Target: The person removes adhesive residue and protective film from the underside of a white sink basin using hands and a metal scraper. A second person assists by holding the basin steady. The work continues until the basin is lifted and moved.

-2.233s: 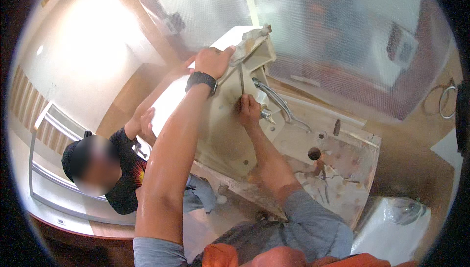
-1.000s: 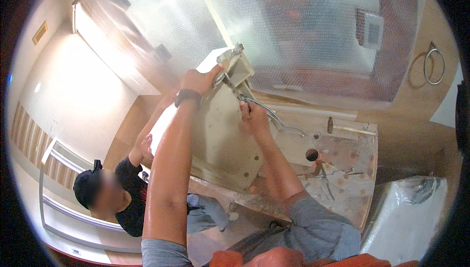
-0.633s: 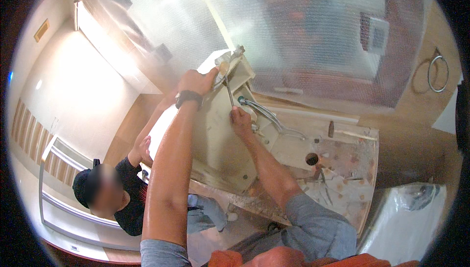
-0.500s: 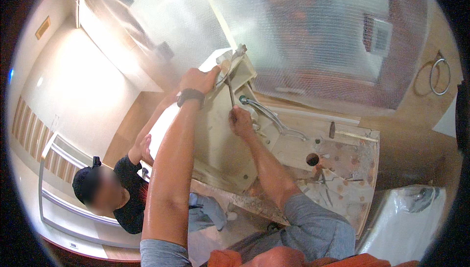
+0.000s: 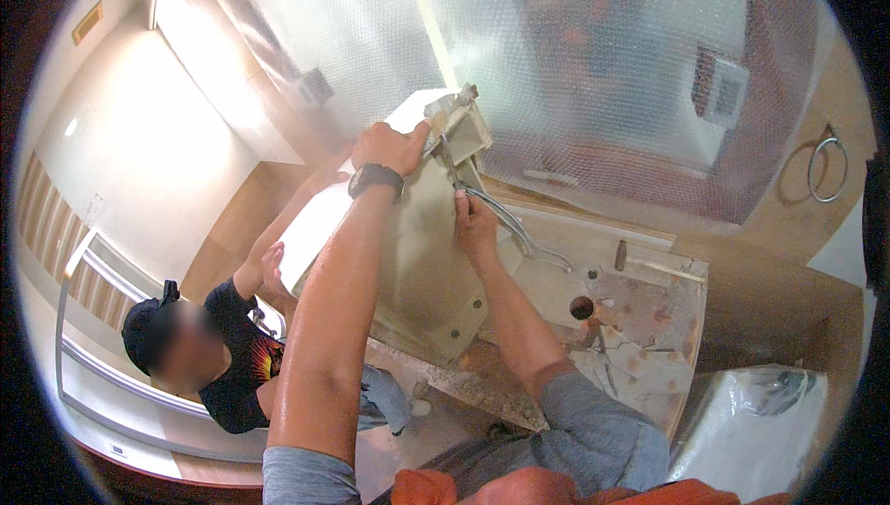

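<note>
A large off-white vanity-top piece [image 5: 413, 255] stands tilted up, with its pale underside and a boxed end facing me. At its upper end my left hand [image 5: 394, 146], with a dark watch on the wrist, is closed over the edge. My right hand [image 5: 475, 223] is wrapped round a thin metal rod [image 5: 449, 155], whose far end points at that upper corner; its tip is hard to make out. Just beside the right hand, grey flexible hoses [image 5: 519, 232] run down to the base.
A co-worker [image 5: 232, 347] at left supports the piece with a hand [image 5: 272, 269]. On the rough, stained base [image 5: 640, 320] are a round hole [image 5: 581, 308] and a hammer [image 5: 654, 267]. Bubble-wrap sheeting [image 5: 593, 60] hangs behind; a plastic-wrapped white item [image 5: 751, 422] stands at right.
The tilted piece and my left hand have shifted slightly right in the view. My right hand has moved up and right with the rod, closer to the piece's upper end.
</note>
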The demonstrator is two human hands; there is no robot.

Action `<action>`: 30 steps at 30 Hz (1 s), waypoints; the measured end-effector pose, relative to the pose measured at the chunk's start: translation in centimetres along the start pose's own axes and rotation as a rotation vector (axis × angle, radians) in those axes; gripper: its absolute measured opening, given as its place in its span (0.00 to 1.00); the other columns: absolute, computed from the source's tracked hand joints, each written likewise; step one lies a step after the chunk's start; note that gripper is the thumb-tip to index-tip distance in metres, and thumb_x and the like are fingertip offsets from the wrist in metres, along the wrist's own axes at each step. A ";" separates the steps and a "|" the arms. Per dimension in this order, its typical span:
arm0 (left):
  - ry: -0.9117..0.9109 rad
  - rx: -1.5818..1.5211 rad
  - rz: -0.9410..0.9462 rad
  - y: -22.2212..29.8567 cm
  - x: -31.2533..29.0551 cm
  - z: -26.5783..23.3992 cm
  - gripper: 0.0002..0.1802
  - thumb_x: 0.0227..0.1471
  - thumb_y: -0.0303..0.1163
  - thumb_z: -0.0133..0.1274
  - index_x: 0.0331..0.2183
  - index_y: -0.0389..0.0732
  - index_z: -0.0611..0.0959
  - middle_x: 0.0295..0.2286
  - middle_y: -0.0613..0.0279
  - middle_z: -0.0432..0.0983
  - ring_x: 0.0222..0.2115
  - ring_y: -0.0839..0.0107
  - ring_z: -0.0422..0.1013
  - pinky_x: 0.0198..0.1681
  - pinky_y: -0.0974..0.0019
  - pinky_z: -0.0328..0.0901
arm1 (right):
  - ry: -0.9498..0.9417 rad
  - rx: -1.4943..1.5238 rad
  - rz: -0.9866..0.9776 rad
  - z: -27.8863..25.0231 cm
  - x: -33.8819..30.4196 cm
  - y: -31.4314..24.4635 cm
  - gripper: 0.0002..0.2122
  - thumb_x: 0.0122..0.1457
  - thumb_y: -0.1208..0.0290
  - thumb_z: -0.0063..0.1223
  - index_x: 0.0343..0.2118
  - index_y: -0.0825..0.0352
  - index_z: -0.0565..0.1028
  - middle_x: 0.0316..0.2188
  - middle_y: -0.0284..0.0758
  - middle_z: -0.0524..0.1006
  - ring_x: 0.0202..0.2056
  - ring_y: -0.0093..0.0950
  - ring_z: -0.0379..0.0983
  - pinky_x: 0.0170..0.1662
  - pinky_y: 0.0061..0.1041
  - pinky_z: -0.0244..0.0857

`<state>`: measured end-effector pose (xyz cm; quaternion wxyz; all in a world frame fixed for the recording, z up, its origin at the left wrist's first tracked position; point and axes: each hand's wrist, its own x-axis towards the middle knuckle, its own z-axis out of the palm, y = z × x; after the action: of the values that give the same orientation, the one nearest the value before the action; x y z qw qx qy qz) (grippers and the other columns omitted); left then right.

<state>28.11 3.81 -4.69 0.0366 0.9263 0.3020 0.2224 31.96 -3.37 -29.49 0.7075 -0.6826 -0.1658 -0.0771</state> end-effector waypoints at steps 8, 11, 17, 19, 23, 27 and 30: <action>0.009 0.040 0.028 -0.2 -0.2 -0.2 0.47 0.50 0.70 0.50 0.38 0.28 0.87 0.36 0.35 0.83 0.41 0.42 0.80 0.45 0.48 0.74 | -0.423 0.831 0.417 1.9 0.6 -0.7 0.26 0.69 0.41 0.43 0.24 0.61 0.72 0.15 0.30 0.70 0.10 0.24 0.62 0.13 0.29 0.54; 0.001 -0.002 -0.016 -0.5 -0.6 -0.3 0.50 0.48 0.73 0.52 0.40 0.26 0.86 0.37 0.29 0.81 0.43 0.38 0.79 0.49 0.45 0.72 | -0.661 1.084 0.632 0.8 0.7 -0.7 0.27 0.67 0.39 0.44 0.24 0.60 0.72 0.14 0.29 0.68 0.10 0.24 0.61 0.13 0.26 0.52; -0.102 -0.008 0.031 -0.5 1.3 -0.3 0.57 0.46 0.78 0.50 0.41 0.23 0.85 0.39 0.28 0.81 0.46 0.39 0.78 0.51 0.47 0.71 | -0.523 0.794 0.499 -0.5 1.2 -0.4 0.27 0.67 0.39 0.45 0.24 0.60 0.72 0.14 0.28 0.68 0.11 0.23 0.61 0.14 0.27 0.53; -0.255 0.004 0.015 -0.5 3.0 -1.3 0.60 0.42 0.81 0.51 0.43 0.24 0.85 0.41 0.32 0.81 0.48 0.43 0.78 0.52 0.49 0.71 | -0.444 0.676 0.464 -1.0 1.2 -1.0 0.27 0.67 0.40 0.44 0.23 0.61 0.73 0.14 0.28 0.69 0.11 0.24 0.62 0.15 0.28 0.53; -0.228 -0.025 0.001 0.5 6.1 -0.3 0.65 0.37 0.87 0.49 0.41 0.24 0.86 0.41 0.34 0.82 0.47 0.44 0.78 0.51 0.51 0.71 | -0.389 0.460 0.291 -2.6 2.0 -0.5 0.27 0.69 0.43 0.44 0.22 0.63 0.73 0.14 0.30 0.71 0.12 0.25 0.65 0.17 0.29 0.56; -0.187 -0.077 0.121 -1.3 9.7 1.5 0.61 0.38 0.86 0.52 0.39 0.29 0.88 0.40 0.39 0.83 0.44 0.47 0.80 0.46 0.53 0.72 | -0.425 0.353 0.252 -4.2 2.8 -2.2 0.28 0.69 0.44 0.44 0.21 0.65 0.73 0.15 0.31 0.71 0.14 0.25 0.66 0.20 0.30 0.59; -0.300 -0.096 -0.033 -0.7 9.5 1.3 0.54 0.40 0.82 0.56 0.37 0.32 0.88 0.37 0.46 0.83 0.39 0.52 0.80 0.42 0.55 0.73 | -0.399 0.316 0.326 -6.8 1.8 -3.3 0.28 0.69 0.45 0.44 0.22 0.67 0.74 0.15 0.32 0.71 0.15 0.25 0.66 0.21 0.29 0.60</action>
<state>35.17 9.92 -2.27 0.1294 0.9411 0.2974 0.0951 33.44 -10.13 -25.91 0.7615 -0.5834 -0.1996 0.1998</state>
